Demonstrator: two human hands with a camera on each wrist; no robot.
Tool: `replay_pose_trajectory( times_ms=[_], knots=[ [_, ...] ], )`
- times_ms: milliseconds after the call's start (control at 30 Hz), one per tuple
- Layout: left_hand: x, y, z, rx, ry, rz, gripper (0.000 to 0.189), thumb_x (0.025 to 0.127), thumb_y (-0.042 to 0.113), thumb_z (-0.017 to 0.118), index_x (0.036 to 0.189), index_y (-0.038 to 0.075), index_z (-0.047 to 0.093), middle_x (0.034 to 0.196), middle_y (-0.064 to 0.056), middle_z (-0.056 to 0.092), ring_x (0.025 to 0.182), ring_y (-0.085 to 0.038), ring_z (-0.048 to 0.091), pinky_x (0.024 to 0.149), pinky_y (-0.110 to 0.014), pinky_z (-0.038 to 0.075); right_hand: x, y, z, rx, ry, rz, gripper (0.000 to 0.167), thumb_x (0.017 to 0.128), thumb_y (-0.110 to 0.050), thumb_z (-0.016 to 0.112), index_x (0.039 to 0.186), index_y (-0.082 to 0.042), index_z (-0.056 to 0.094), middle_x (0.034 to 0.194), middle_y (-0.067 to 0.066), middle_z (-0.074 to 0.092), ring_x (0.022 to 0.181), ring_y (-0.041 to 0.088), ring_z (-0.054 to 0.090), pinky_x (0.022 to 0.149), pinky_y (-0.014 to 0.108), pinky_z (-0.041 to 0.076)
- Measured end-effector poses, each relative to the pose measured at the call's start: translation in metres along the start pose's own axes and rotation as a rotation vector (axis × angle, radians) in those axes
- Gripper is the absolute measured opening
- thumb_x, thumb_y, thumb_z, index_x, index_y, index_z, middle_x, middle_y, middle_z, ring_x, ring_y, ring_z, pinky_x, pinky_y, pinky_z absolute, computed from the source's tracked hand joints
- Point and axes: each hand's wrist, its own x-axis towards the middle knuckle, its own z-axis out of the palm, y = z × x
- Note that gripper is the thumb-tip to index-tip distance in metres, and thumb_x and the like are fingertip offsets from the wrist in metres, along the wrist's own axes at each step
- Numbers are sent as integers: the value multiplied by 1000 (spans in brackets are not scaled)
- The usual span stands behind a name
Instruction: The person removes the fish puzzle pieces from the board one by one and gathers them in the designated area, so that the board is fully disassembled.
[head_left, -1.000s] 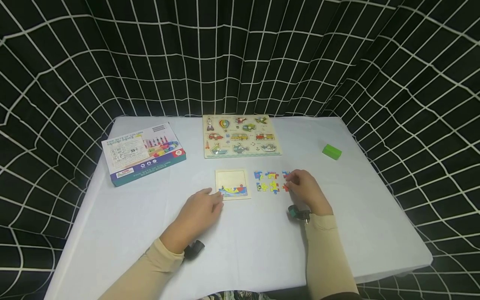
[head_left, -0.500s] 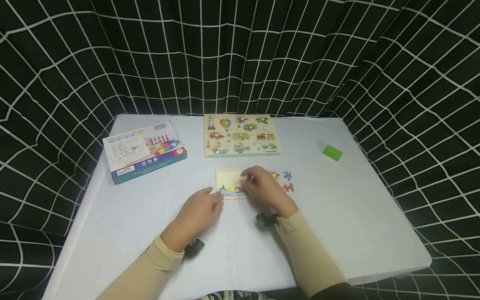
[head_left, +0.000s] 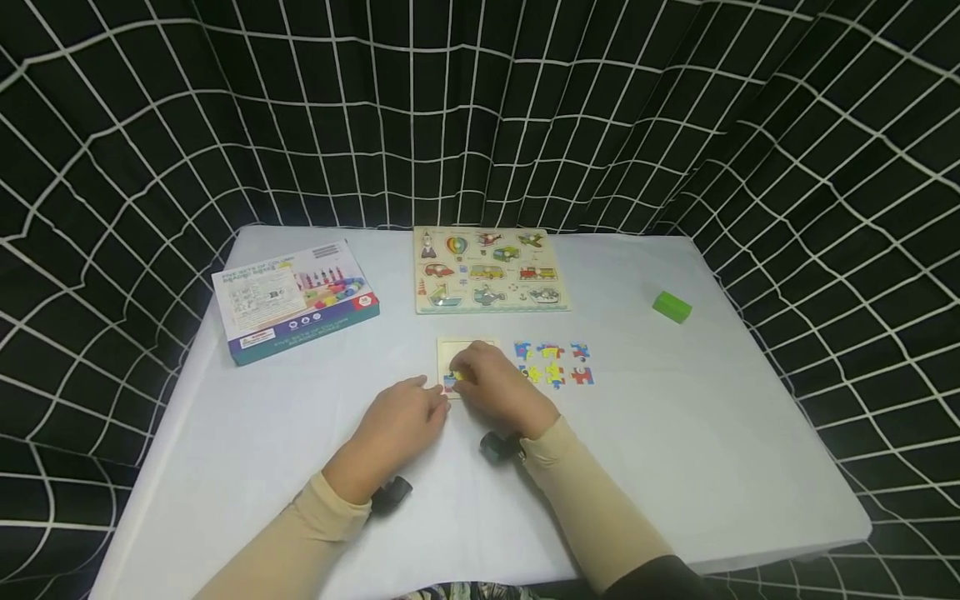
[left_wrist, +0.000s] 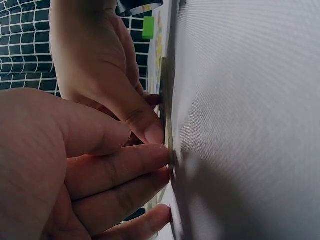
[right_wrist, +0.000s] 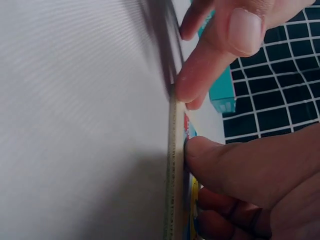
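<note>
A small wooden puzzle tray lies on the table, with colourful jigsaw pieces along its near side. My left hand rests at its near left corner, fingers fairly straight, fingertips touching the tray's edge. My right hand reaches over the tray. Its thumb and curled fingers meet at a puzzle piece in the tray, and they hide most of it. Right of the tray, several loose jigsaw pieces lie in two rows.
Behind the tray lies a wooden vehicle puzzle board. A boxed bead set stands at the left, and a green block at the right. Dark gridded cloth encloses the white table at the back and sides.
My right hand has moved left from the loose pieces onto the tray. The left hand has stayed at the tray's corner. The loose rows look the same.
</note>
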Motion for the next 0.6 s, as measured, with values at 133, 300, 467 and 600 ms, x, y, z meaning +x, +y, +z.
replay_pose_trajectory(
  times_ms=[133,300,467,600],
  knots=[
    [1,0,0,4,1,7,33,110,30,64,126,9,83,131,-5,80,142,-33,64,122,-53,50,0,-1,-1,-1,-11,32,25,98,-8,80,122,-4,76,103,4,64,96,20,55,90,36,54],
    [1,0,2,2,-12,5,32,109,31,65,125,9,83,130,-6,80,143,-32,64,122,-54,50,-3,0,2,22,24,47,24,97,-7,80,120,-7,73,109,3,64,101,20,56,93,37,56],
    [0,0,1,8,3,22,30,108,29,66,122,9,84,128,-6,81,140,-33,66,120,-54,52,-8,-1,3,32,102,-23,17,97,-4,78,113,-9,72,105,2,69,98,20,59,93,39,57],
    [0,1,-1,2,14,23,29,108,27,66,122,9,84,128,-5,81,140,-34,66,120,-54,52,-10,-3,3,40,126,-34,15,99,-3,75,112,-10,71,104,2,70,96,20,60,93,40,57]
  ],
)
